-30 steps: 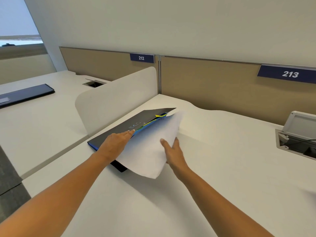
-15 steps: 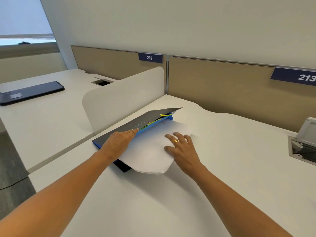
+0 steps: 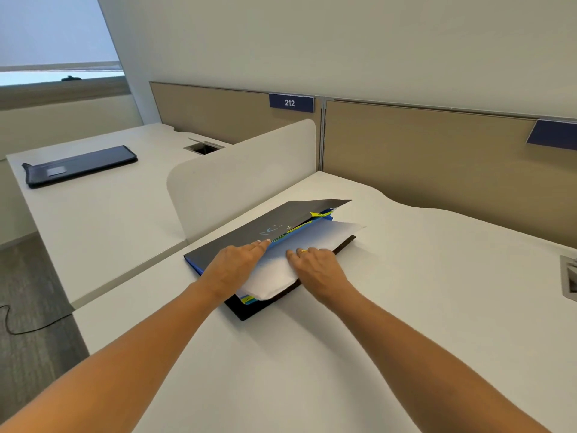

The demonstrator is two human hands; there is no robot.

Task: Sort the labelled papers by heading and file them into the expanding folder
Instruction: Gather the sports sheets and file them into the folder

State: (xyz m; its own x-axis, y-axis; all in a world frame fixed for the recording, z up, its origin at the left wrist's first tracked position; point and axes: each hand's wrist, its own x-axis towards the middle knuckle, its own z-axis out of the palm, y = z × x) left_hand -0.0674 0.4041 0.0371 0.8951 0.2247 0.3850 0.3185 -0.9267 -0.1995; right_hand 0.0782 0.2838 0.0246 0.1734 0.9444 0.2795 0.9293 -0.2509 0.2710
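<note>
Sheet (image 3: 318,240) held partly inside an expanding folder (image 3: 249,232) lying on the desk (image 3: 421,301).
The folder's dark cover is raised at its far end, and the left hand (image 3: 232,268) is laid on it with fingers straight and together at its edge. The right hand (image 3: 315,270) is pressed flat on the white sheet, fingers straight, nothing gripped. Blue, yellow and green dividers are seen inside. Pale marks on the cover cannot be read; "212" is printed on a blue sign (image 3: 291,103) behind.

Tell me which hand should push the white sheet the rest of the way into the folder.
Right, probably. The right hand lies flat on the white sheet, while the left hand is occupied at the raised dark cover of the expanding folder.
</note>
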